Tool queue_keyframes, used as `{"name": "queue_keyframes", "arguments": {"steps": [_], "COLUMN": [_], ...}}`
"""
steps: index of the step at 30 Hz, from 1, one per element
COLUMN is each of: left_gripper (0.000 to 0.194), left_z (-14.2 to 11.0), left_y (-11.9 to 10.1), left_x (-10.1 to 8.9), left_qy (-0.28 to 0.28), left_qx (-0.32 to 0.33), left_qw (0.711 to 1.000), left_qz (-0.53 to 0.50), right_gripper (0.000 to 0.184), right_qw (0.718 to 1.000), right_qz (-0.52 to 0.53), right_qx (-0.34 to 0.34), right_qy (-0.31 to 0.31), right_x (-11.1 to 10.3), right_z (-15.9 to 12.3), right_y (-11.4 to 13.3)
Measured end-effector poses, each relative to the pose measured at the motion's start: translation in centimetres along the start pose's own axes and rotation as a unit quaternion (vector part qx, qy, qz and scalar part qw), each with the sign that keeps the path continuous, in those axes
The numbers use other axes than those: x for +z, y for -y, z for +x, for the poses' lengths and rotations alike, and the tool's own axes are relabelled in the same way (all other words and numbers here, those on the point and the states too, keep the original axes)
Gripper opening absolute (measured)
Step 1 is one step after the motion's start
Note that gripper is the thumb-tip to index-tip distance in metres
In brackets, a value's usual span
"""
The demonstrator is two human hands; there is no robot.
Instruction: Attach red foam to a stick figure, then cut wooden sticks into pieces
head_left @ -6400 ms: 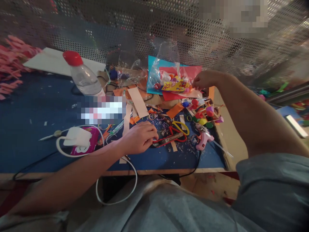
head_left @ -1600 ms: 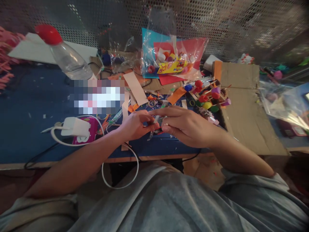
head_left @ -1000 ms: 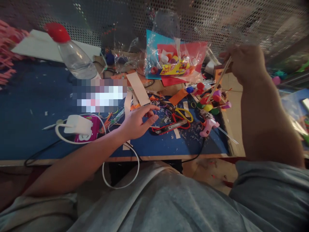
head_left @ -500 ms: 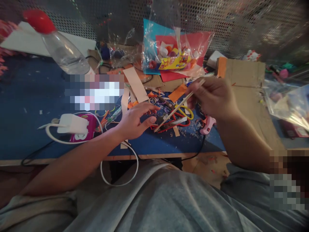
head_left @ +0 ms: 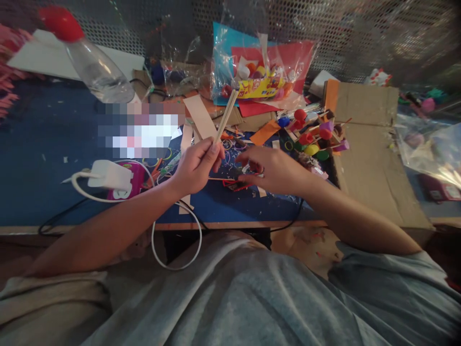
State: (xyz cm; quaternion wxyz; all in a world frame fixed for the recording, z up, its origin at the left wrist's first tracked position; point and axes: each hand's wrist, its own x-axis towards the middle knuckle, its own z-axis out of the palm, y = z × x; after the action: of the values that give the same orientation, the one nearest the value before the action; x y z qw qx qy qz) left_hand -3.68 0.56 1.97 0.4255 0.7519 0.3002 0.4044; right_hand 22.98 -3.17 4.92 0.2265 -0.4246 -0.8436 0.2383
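Observation:
My left hand [head_left: 197, 166] is closed around thin wooden sticks [head_left: 226, 117], which lean up and slightly right from its grip; their exact number is unclear. To its right, my right hand [head_left: 275, 168] reaches over the cluttered middle of the table, palm down, thumb and fingers apart with nothing visible between them. Close under its thumb lies a red-edged tool [head_left: 235, 184], mostly covered by the hand. Pale paper strips [head_left: 202, 122] and an orange paper piece [head_left: 265, 134] lie beyond the hands among small scraps.
A red-capped bottle [head_left: 97, 72] and a white charger [head_left: 110, 177] with a looping cable stand left. Bagged colourful pieces [head_left: 261, 84] lie at the back. Right are sticks with coloured caps [head_left: 306, 139] and a cardboard sheet [head_left: 374, 158]. The blue table's [head_left: 223, 211] front edge is near my body.
The wooden stick held by my right hand is now out of it, and my left hand grips sticks upright. My right hand has moved left and down, uncovering the coloured caps.

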Motion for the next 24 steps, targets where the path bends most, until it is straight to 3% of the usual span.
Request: {"name": "queue_keyframes", "arguments": {"steps": [3,6,11,19,24], "left_gripper": [0.048,0.049,0.048,0.050,0.042], "left_z": [0.0,-0.2,-0.3,0.0,0.3], "left_y": [-0.7,-0.9,-0.6,-0.8,-0.2], "left_x": [0.3,0.8,1.2,0.7,0.1], "left_qy": [0.052,0.117,0.125,0.070,0.100], "left_qx": [0.026,0.073,0.074,0.024,0.011], "left_qw": [0.997,0.982,0.973,0.974,0.937], "left_qz": [0.056,0.128,0.178,0.214,0.336], "right_gripper": [0.034,0.038,0.035,0.035,0.035], "right_qw": [0.985,0.977,0.974,0.970,0.974], "right_qz": [-0.117,-0.153,-0.169,-0.198,-0.194], "right_qx": [-0.051,-0.051,-0.056,-0.121,-0.107], "right_qy": [0.118,0.142,0.139,0.069,0.041], "right_x": [1.3,2.6,2.8,0.0,-1.3], "right_z": [-0.8,-1.1,-1.4,-3.3,-5.1], "right_y": [0.4,0.3,0.3,2.1,2.8]}}
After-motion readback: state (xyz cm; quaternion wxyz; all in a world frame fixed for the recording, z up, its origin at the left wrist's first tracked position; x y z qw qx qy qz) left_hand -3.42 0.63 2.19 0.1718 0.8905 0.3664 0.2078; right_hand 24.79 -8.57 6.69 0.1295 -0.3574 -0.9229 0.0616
